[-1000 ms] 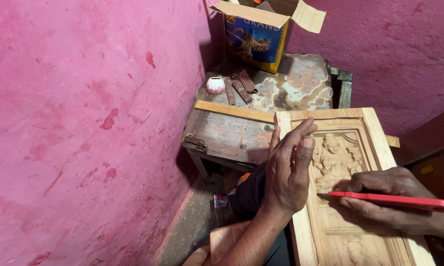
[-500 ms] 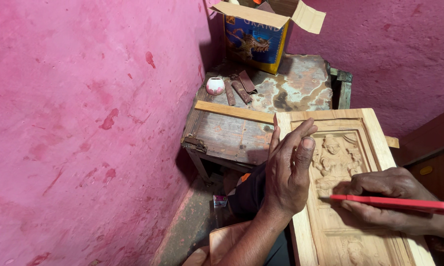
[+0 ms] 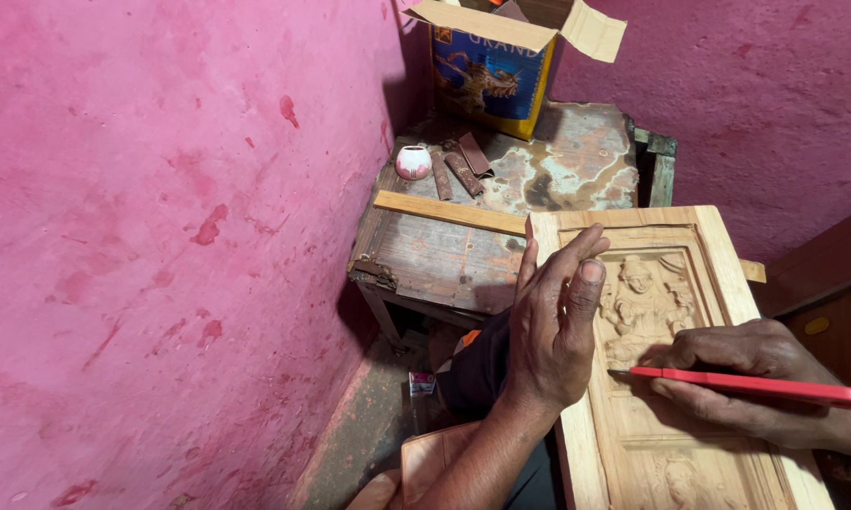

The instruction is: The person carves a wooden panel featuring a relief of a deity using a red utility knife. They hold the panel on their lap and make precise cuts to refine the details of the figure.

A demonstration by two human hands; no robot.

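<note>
Looking down: a person works a carved wooden panel (image 3: 661, 359) at lower right of the frame.
Left hand: left hand (image 3: 553, 321) rests on the panel's left frame edge, fingers straight and spread, gripping nothing.
Right hand: right hand (image 3: 760, 382) is closed around a red tool (image 3: 746, 385), thin and pencil-like, its tip touching the carving near the panel's middle.
Panel: pale raw wood with a raised border and a seated figure cut in relief; its top end leans on the table (image 3: 444, 260), and the lower end runs out of the frame.
Handling: likely stiff and fairly heavy; the fine relief looks chip-prone, so the plain outer frame is the safest place to hold.
Table: worn and stained, in the upper middle of the frame, against a pink wall (image 3: 161, 236).
Box: an open blue and yellow cardboard box (image 3: 491, 71) stands at the table's far edge, flaps up; its contents cannot be seen.
Cup: a small pink and white cup (image 3: 413, 162) sits near the box; whether it holds anything cannot be told.
Other things: brown flat strips (image 3: 463, 165) lie just beside the cup, and a pale wooden slat (image 3: 449, 212) lies across the table.
</note>
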